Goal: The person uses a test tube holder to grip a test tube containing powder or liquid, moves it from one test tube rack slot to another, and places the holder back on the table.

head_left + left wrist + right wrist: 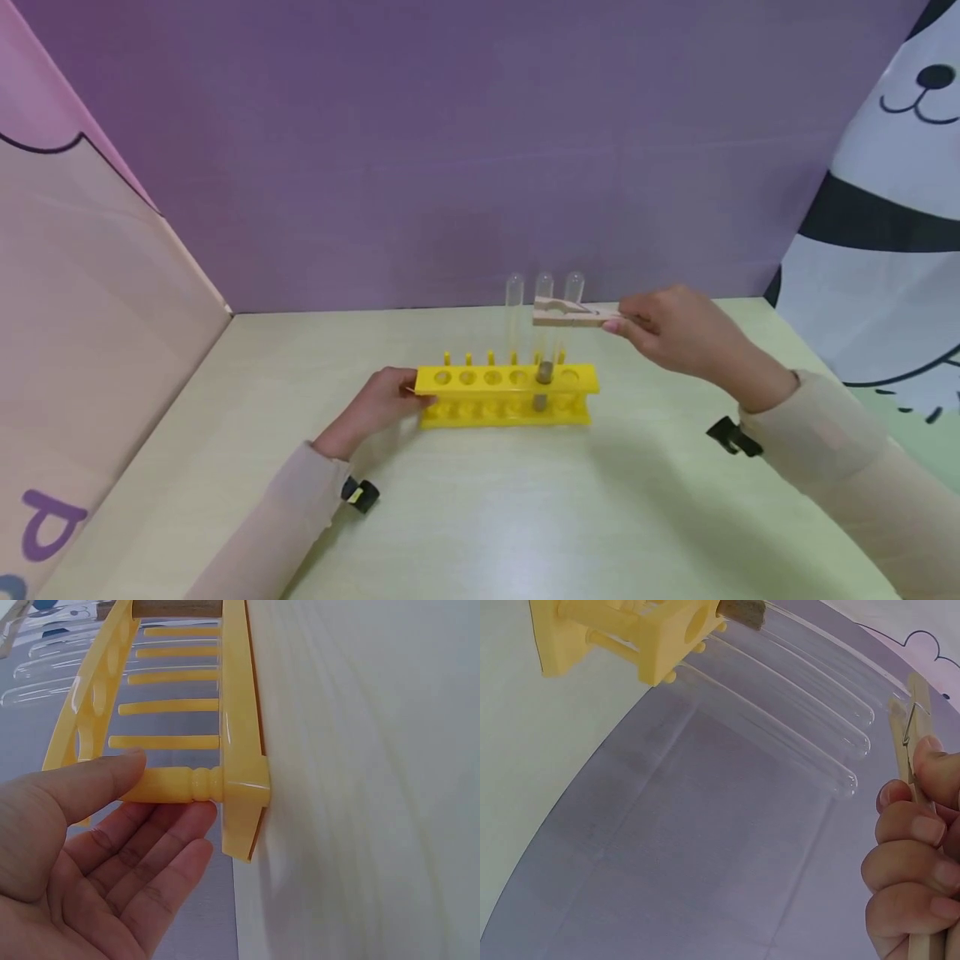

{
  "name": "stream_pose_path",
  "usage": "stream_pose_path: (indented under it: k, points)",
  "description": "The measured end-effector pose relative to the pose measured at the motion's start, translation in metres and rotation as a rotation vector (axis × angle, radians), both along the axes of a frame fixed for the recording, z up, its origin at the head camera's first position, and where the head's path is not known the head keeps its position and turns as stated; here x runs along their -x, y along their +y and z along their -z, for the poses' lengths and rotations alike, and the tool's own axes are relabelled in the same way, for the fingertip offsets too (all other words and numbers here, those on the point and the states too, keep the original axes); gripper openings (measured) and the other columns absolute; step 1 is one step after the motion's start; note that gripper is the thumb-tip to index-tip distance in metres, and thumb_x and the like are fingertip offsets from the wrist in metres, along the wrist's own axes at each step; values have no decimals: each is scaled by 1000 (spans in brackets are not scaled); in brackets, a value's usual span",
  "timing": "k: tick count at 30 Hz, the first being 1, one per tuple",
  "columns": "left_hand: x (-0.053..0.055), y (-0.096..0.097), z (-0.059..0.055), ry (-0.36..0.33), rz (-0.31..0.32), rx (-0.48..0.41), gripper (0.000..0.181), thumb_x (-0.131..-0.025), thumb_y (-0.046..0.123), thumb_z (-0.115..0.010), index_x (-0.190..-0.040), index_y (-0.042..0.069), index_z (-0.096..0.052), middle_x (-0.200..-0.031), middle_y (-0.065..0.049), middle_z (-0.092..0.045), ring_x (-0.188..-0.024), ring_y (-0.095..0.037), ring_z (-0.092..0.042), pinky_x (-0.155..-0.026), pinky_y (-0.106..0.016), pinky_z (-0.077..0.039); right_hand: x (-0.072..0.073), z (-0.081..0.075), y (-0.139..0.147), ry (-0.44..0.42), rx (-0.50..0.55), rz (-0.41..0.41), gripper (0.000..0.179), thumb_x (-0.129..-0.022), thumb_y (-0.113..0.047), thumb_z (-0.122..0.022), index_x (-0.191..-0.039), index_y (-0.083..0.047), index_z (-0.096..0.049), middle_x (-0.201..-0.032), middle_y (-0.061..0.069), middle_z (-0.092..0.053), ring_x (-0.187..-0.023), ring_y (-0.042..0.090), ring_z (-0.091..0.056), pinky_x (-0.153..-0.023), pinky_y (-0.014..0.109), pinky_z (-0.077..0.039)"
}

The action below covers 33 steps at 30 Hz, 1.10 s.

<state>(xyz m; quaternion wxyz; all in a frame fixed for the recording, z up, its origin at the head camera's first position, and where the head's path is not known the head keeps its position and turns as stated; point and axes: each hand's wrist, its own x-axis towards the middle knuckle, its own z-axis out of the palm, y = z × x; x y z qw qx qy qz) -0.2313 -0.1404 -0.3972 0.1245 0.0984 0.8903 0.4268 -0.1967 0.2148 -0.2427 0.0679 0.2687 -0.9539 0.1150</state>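
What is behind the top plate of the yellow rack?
Behind the top plate stand three clear test tubes and yellow pegs; in the head view, it covers their lower parts.

The left hand grips the left end of the yellow rack, which extends rightward from its fingers across the table. The right hand holds the wooden clamp; the clamp points leftward from these fingers, above the rack. Three tubes (rounded ends up) stand left of the right fingers, two partly hidden by the clamp. Below and left of the same fingers, dark matter occupies the fifth hole from the left. The purple wall rises beyond all fingers.
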Motion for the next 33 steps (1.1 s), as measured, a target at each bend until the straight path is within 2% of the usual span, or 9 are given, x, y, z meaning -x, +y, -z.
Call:
stream_pose_path:
  k: [3, 10, 23, 29, 33]
  points:
    - [-1, 0, 0, -2, 2, -3, 31, -86, 14, -69, -116, 10, -65, -101, 1, -65, -85, -19, -53, -76, -31, -47, -1, 0, -1, 0, 6, -2, 36, -94, -26, -58, -63, -14, -45, -51, -5, -27, -45, 8, -24, -47, 25, -25]
    - [0, 0, 1, 1, -1, -1, 29, -86, 15, -68, -115, 10, -66, -101, 1, -66, -84, -18, -53, -75, -30, -47, 1, 6, -1, 57, 6, -37, 36, -93, -24, -60, -62, -14, -44, -50, -6, -27, -44, 6, -22, -47, 24, -24]
    - [-1, 0, -4, 7, 13, -7, 28, -87, 16, -68, -114, 9, -66, -102, 0, -66, -84, -18, -55, -76, -31, -48, 4, 14, 0, 36, -18, -31, 30, -93, -22, -60, -67, -13, -48, -49, -5, -29, -43, 8, -24, -46, 24, -26]
    - [-1, -1, -4, 6, 10, -3, 29, -87, 15, -68, -114, 7, -66, -103, -2, -67, -84, -18, -55, -76, -30, -48, 5, 17, 0, 4, -40, -23, 32, -94, -24, -58, -67, -13, -47, -50, -5, -29, -45, 8, -25, -48, 26, -27]
    - [-1, -1, -3, 9, 16, 1, 29, -87, 14, -68, -115, 7, -66, -103, -2, -66, -84, -18, -55, -76, -30, -49, 5, 20, 1, 15, -49, -34, 32, -94, -23, -59, -66, -14, -45, -50, -5, -29, -45, 8, -24, -48, 26, -27]
